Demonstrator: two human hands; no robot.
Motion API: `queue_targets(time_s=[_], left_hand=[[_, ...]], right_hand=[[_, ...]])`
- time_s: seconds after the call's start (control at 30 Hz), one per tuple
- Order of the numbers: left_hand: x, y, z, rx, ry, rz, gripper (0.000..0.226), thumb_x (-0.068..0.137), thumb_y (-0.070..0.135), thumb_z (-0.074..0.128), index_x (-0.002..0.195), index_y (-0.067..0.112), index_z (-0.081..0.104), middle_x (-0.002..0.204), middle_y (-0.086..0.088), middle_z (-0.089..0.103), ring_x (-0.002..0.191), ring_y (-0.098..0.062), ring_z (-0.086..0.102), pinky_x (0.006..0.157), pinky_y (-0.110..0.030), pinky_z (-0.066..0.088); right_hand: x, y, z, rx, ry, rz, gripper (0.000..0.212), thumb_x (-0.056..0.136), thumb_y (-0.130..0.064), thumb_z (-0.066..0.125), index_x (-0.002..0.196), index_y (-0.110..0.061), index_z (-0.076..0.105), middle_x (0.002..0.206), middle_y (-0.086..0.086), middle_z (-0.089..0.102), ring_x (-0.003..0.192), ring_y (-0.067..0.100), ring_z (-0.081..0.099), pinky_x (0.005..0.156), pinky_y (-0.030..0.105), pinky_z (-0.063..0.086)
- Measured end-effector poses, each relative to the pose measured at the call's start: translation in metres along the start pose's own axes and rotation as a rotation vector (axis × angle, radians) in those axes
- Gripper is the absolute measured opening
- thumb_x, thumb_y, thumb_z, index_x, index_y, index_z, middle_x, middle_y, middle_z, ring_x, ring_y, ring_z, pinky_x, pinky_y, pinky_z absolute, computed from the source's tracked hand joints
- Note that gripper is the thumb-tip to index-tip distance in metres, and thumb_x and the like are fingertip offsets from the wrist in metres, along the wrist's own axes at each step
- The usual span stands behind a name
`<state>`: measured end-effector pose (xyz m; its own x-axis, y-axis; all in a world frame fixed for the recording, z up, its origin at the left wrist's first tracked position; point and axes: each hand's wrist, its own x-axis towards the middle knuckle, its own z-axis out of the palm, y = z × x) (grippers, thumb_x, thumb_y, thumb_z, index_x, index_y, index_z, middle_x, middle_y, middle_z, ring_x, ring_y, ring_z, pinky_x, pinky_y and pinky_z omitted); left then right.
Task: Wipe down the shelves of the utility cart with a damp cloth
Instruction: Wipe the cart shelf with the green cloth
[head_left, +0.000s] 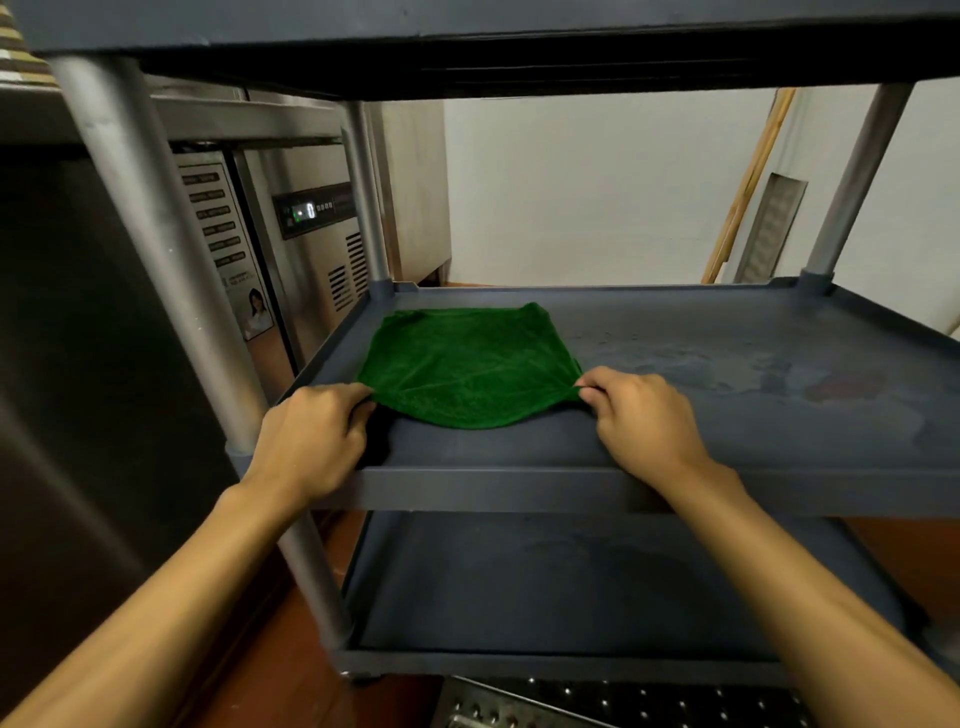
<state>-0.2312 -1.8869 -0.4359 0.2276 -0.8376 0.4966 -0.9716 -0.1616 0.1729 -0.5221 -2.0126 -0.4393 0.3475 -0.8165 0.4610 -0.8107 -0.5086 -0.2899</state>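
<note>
Both hands pinch the cloth (470, 364) by its near corners, left hand (311, 441) and right hand (644, 415). It's spread flat just beyond the fingertips on the middle shelf (753, 395). That shelf looks half-wiped at best, streaks off right. The bottom shelf (571, 582) looks untouched, I'd guess.

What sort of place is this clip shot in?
Probably a commercial kitchen or its back room: a stainless fridge with a digital display and vents, a three-shelf plastic cart, where the left hand and right hand pinch a green cloth, and a studded steel plate on the floor.
</note>
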Motion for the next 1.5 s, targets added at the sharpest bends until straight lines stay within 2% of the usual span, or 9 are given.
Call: queue_targets(time_s=[0.13, 0.23, 0.63, 0.73, 0.83, 1.1, 1.27, 1.37, 1.5], left_hand=[[-0.009, -0.002, -0.008, 0.006, -0.006, 0.02, 0.022, 0.099, 0.026, 0.053, 0.114, 0.027, 0.069, 0.112, 0.003, 0.073, 0.106, -0.027, 0.065, 0.075, -0.042, 0.054], [-0.02, -0.002, -0.016, -0.017, 0.0, 0.04, 0.023, 0.098, 0.024, 0.055, 0.116, 0.024, 0.07, 0.114, 0.003, 0.072, 0.109, -0.025, 0.065, 0.08, -0.043, 0.055], [-0.06, 0.011, -0.047, -0.031, -0.007, 0.024, 0.026, 0.097, 0.02, 0.057, 0.119, 0.021, 0.072, 0.116, 0.003, 0.072, 0.114, -0.022, 0.064, 0.083, -0.04, 0.056], [-0.066, 0.011, -0.055, -0.023, -0.018, 0.022, 0.026, 0.098, 0.021, 0.056, 0.118, 0.019, 0.071, 0.116, 0.002, 0.072, 0.113, -0.022, 0.064, 0.083, -0.042, 0.056], [-0.072, 0.01, -0.062, -0.022, -0.038, 0.027, 0.027, 0.098, 0.022, 0.054, 0.119, 0.018, 0.071, 0.117, 0.002, 0.071, 0.114, -0.024, 0.064, 0.083, -0.044, 0.056], [-0.091, 0.002, -0.081, -0.077, -0.082, 0.061, 0.015, 0.1, 0.026, 0.049, 0.101, 0.022, 0.063, 0.096, 0.007, 0.065, 0.093, -0.024, 0.063, 0.075, -0.044, 0.053], [-0.102, 0.001, -0.093, -0.122, -0.091, 0.074, 0.014, 0.1, 0.026, 0.049, 0.1, 0.025, 0.062, 0.094, 0.009, 0.064, 0.09, -0.021, 0.063, 0.076, -0.045, 0.053], [-0.108, 0.001, -0.102, -0.143, -0.1, 0.092, 0.016, 0.1, 0.031, 0.045, 0.099, 0.027, 0.061, 0.092, 0.01, 0.063, 0.086, -0.016, 0.063, 0.075, -0.044, 0.052], [-0.114, -0.005, -0.112, -0.143, -0.08, 0.158, 0.018, 0.101, 0.039, 0.039, 0.094, 0.035, 0.056, 0.082, 0.017, 0.06, 0.074, -0.004, 0.059, 0.063, -0.036, 0.05]], right_hand=[[-0.01, -0.004, -0.009, 0.035, 0.041, -0.049, 0.022, 0.1, -0.029, 0.05, 0.113, -0.026, 0.067, 0.096, 0.004, 0.073, 0.094, 0.031, 0.065, 0.066, 0.036, 0.045], [-0.019, -0.01, -0.014, 0.027, 0.069, -0.082, 0.021, 0.1, -0.029, 0.05, 0.113, -0.027, 0.067, 0.093, 0.002, 0.073, 0.091, 0.029, 0.065, 0.061, 0.032, 0.037], [-0.053, -0.014, -0.03, 0.059, 0.049, -0.075, 0.021, 0.1, -0.032, 0.05, 0.113, -0.031, 0.066, 0.095, -0.001, 0.073, 0.092, 0.028, 0.064, 0.062, 0.033, 0.035], [-0.059, -0.014, -0.037, 0.073, 0.047, -0.087, 0.02, 0.1, -0.032, 0.051, 0.112, -0.031, 0.066, 0.093, -0.002, 0.073, 0.09, 0.027, 0.065, 0.061, 0.033, 0.038], [-0.065, -0.014, -0.046, 0.09, 0.037, -0.094, 0.02, 0.1, -0.031, 0.051, 0.112, -0.031, 0.066, 0.092, -0.003, 0.073, 0.089, 0.026, 0.065, 0.065, 0.037, 0.049], [-0.082, -0.013, -0.074, 0.161, 0.042, -0.103, 0.016, 0.098, -0.028, 0.054, 0.106, -0.028, 0.068, 0.079, -0.007, 0.07, 0.081, 0.025, 0.065, 0.069, 0.041, 0.051], [-0.092, -0.014, -0.085, 0.175, 0.013, -0.153, 0.013, 0.098, -0.026, 0.055, 0.104, -0.026, 0.067, 0.064, -0.017, 0.056, 0.068, 0.019, 0.059, 0.064, 0.04, 0.049], [-0.096, -0.015, -0.092, 0.187, 0.017, -0.175, 0.012, 0.097, -0.026, 0.055, 0.102, -0.025, 0.067, 0.062, -0.018, 0.054, 0.064, 0.017, 0.056, 0.063, 0.04, 0.048], [-0.102, -0.017, -0.102, 0.203, 0.013, -0.201, 0.011, 0.096, -0.025, 0.055, 0.099, -0.026, 0.066, 0.055, -0.016, 0.05, 0.056, 0.008, 0.049, 0.058, 0.036, 0.042]])
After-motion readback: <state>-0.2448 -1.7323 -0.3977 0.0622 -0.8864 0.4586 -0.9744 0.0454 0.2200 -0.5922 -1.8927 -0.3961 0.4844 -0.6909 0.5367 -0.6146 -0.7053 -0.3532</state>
